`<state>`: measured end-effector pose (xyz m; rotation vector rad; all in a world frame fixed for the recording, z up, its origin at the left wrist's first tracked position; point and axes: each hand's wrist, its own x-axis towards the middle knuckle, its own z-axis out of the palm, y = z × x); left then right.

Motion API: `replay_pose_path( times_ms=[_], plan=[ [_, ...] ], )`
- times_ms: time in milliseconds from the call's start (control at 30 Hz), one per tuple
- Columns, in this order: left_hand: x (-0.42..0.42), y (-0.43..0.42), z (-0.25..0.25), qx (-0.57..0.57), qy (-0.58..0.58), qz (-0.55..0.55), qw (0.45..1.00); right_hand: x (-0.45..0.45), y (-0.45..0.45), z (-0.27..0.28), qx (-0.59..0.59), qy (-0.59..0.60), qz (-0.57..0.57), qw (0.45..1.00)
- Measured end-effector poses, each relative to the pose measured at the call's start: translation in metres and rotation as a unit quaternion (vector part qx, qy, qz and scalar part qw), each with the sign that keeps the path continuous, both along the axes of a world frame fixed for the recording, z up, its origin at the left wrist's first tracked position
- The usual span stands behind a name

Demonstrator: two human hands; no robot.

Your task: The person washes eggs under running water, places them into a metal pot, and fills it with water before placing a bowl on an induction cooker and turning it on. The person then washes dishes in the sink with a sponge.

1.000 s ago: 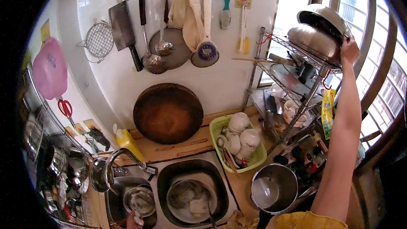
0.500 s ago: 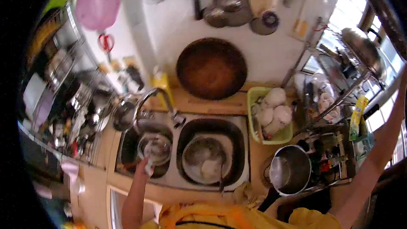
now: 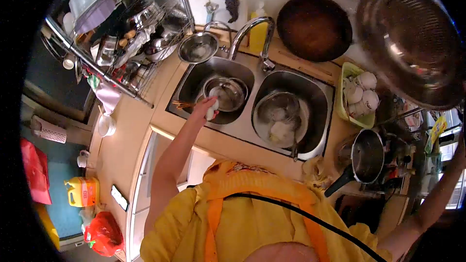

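Upper right in the frame is a large round metal pan (image 3: 412, 43), its broad brownish face marked by fine rings, rows of small ridges and a few bright glints. The right arm (image 3: 428, 200) rises along the lower right edge, but the right grip is out of view, so I cannot tell whether it is clamped on the rim. A piece this wide is probably best held firmly by its edge and kept steady, clear of the green plastic basket (image 3: 341, 102) and its smooth, rounded white bowls (image 3: 369, 98), which a knock could chip. Left of centre, the left grip (image 3: 206, 109) is closed around a small white item (image 3: 212, 111), with slim brown sticks (image 3: 183, 105) poking out to its left. Keeping these low over the left sink (image 3: 191, 82), by the thin shiny steel bowl (image 3: 238, 87), seems wise, since wet surfaces slip easily. In the right sink (image 3: 318, 99), dark metal walls surround a round vessel with a pale, soft-looking lump (image 3: 283, 132). The arched tap (image 3: 268, 51) is polished chrome; the wooden disc (image 3: 314, 28) at upper centre is matte and dark. Right of centre, the pot's long black handle (image 3: 339, 182) juts out, so elbows are best kept clear.
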<state>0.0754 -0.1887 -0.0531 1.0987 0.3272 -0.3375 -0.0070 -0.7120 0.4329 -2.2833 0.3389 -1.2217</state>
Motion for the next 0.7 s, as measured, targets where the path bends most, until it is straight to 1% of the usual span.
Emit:
replay_pose_path(
  times_ms=[33,67,100,133,167,233,267,300,333,367,400,433,467,500,533,567,600,633,667,700],
  plan=[
    [0.001,0.003,-0.001,0.016,-0.025,-0.015,0.999,0.016,-0.004,-0.024,-0.107,-0.008,0.085,0.991],
    [0.002,0.003,0.0,0.037,-0.026,-0.009,0.999,0.035,-0.022,-0.044,-0.211,-0.016,0.17,0.962],
    [0.005,0.004,0.001,0.06,-0.03,-0.002,0.998,0.052,-0.052,-0.056,-0.187,0.143,0.053,0.97],
    [0.008,0.008,0.002,0.083,-0.035,0.004,0.996,0.057,-0.022,-0.078,-0.096,0.155,0.077,0.98],
    [0.01,0.015,0.004,0.098,-0.066,-0.023,0.993,0.056,0.012,-0.087,-0.13,0.237,0.069,0.96],
    [0.01,0.02,0.016,0.139,-0.098,-0.032,0.985,0.063,0.053,-0.125,-0.014,0.26,0.129,0.957],
    [0.009,0.023,0.022,0.158,-0.114,-0.038,0.98,0.062,0.076,-0.14,0.133,0.275,0.185,0.934],
    [0.01,0.027,0.027,0.196,-0.151,-0.035,0.968,0.063,0.084,-0.153,0.085,0.293,0.188,0.934],
    [0.01,0.031,0.031,0.233,-0.186,-0.035,0.954,0.061,0.098,-0.169,0.19,0.295,0.21,0.913],
    [0.01,0.033,0.036,0.269,-0.221,-0.034,0.937,0.06,0.109,-0.183,0.193,0.316,0.215,0.904],
    [0.009,0.031,0.052,0.259,-0.222,-0.029,0.94,0.063,0.11,-0.204,0.273,0.323,0.239,0.874],
    [0.004,0.028,0.075,0.249,-0.221,-0.025,0.943,0.072,0.094,-0.232,0.318,0.352,0.252,0.843],
    [0.0,0.024,0.092,0.24,-0.218,-0.021,0.946,0.075,0.096,-0.255,0.356,0.364,0.24,0.826],
    [-0.001,0.022,0.101,0.215,-0.24,-0.019,0.946,0.069,0.114,-0.271,0.383,0.337,0.245,0.825],
    [-0.001,0.017,0.108,0.212,-0.242,-0.041,0.946,0.062,0.131,-0.277,0.45,0.377,0.239,0.773],
    [-0.001,0.01,0.112,0.209,-0.242,-0.062,0.945,0.066,0.131,-0.299,0.456,0.402,0.253,0.752],
    [0.0,0.004,0.113,0.206,-0.243,-0.082,0.944,0.063,0.137,-0.316,0.492,0.407,0.257,0.725],
    [0.007,-0.002,0.105,0.301,-0.324,-0.116,0.889,0.059,0.146,-0.332,0.527,0.412,0.26,0.696],
    [0.012,-0.011,0.091,0.318,-0.32,-0.14,0.881,0.057,0.153,-0.347,0.56,0.415,0.263,0.667],
    [0.014,-0.019,0.09,0.342,-0.306,-0.178,0.87,0.057,0.156,-0.366,0.576,0.417,0.269,0.65]
  ],
)
